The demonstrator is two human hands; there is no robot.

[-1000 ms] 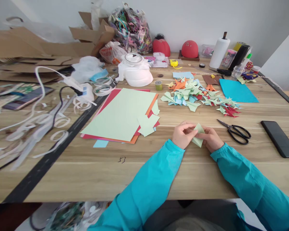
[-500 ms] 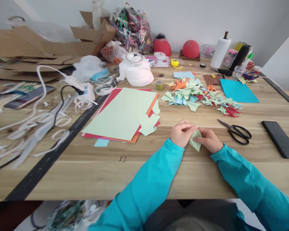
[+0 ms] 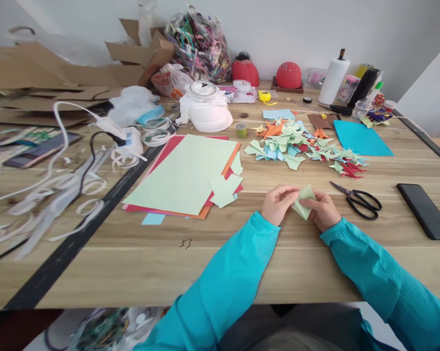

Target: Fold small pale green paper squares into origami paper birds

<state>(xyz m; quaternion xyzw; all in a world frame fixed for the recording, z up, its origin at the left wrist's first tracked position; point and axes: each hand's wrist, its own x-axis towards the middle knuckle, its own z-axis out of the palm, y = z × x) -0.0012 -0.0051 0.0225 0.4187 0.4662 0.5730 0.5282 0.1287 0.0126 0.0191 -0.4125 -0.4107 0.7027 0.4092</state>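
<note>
A small piece of folded pale green paper (image 3: 303, 206) is held between my two hands, just above the wooden table. My left hand (image 3: 277, 204) pinches its left edge between thumb and fingers. On the right side, my right hand (image 3: 324, 209) grips it with the thumb lying across the front; the fingers behind are partly hidden. Black-handled scissors (image 3: 362, 201) lie to the right of my right hand. Beyond my hands is a heap of folded paper pieces (image 3: 288, 136) in green, orange, blue and red.
A stack of coloured sheets (image 3: 183, 170) lies to the left, with cut green pieces (image 3: 225, 190) at its corner. A black phone (image 3: 425, 210) rests at the right. A thread spool (image 3: 241, 129), a blue sheet (image 3: 362, 138), and white cables and strips (image 3: 91, 209) are also on the table.
The folded paper has turned a little and risen between my hands, so its upper tip now points up past the fingers. Both hands still hold it.
</note>
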